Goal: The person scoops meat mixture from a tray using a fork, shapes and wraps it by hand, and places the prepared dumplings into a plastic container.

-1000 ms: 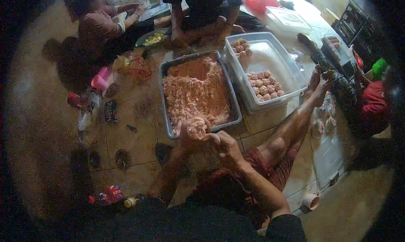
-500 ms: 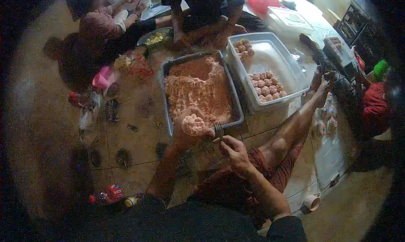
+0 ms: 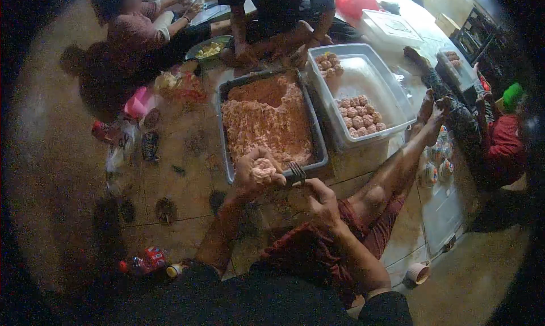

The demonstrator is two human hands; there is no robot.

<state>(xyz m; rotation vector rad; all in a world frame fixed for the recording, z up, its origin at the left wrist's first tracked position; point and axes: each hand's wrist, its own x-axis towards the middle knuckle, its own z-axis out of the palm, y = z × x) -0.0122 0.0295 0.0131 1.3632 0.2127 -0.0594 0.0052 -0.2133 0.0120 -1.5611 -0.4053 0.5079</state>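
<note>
My left hand (image 3: 248,175) is cupped around a lump of pinkish meat mixture (image 3: 263,170), over the near edge of a dark rectangular tub (image 3: 322,147). The tub holds a thick spread of the same mixture (image 3: 267,121), scooped lower at the far side. In my right hand (image 3: 321,204) is a fork (image 3: 296,170), its tines pointing up and left, close to the lump but apart from it. Right of the tub stands a clear plastic container (image 3: 377,76) with shaped meatballs (image 3: 359,116) grouped at its near left and more in its far left corner.
People sit around: one at far left (image 3: 136,30), one opposite (image 3: 278,19), one in red at right (image 3: 505,138). A bowl of yellow pieces (image 3: 210,49), a pink object (image 3: 139,103), a red-labelled bottle (image 3: 149,260) and a mug (image 3: 418,273) are on the tiled floor.
The lump in my left hand is squeezed smaller, with the fingers closed further over it. My right hand and the fork have shifted slightly, the tines now tilting more to the left.
</note>
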